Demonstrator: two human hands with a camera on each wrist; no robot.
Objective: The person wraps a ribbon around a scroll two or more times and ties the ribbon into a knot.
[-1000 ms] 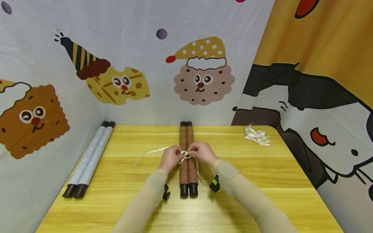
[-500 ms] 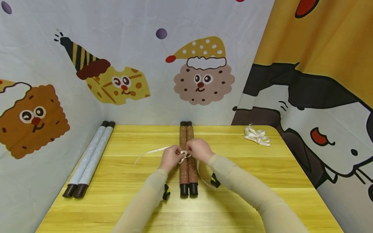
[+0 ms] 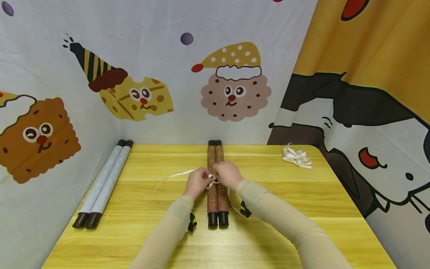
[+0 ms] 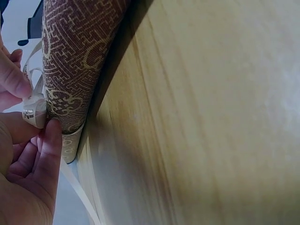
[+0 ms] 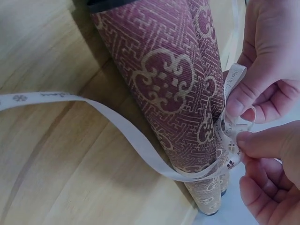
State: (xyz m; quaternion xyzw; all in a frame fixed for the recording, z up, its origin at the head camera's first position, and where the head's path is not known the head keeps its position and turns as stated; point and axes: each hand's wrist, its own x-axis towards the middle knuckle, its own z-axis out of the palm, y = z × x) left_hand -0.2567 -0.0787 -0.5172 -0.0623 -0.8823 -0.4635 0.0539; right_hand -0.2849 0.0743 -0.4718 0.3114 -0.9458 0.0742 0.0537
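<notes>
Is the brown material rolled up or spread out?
Rolled up: the brown material forms two adjacent tubes, with white ribbon across them.

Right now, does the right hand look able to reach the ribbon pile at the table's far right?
Probably yes, after letting go: the right hand pinches the white ribbon on the brown rolls, but nothing visible stands between it and the ribbon pile.

This looks like a small curtained booth or corner set up for tabletop work; whether it stands in a home or a studio cannot be told. A printed fabric drape (image 3: 151,22) closes in the wood-grain table (image 3: 268,243) at the back and both sides. It carries a cartoon cheese wedge (image 3: 154,102), a square biscuit (image 3: 55,116), a round cookie (image 3: 236,106) and, beside hanging yellow folds (image 3: 369,48), a large black-and-white animal (image 3: 379,130).
</notes>
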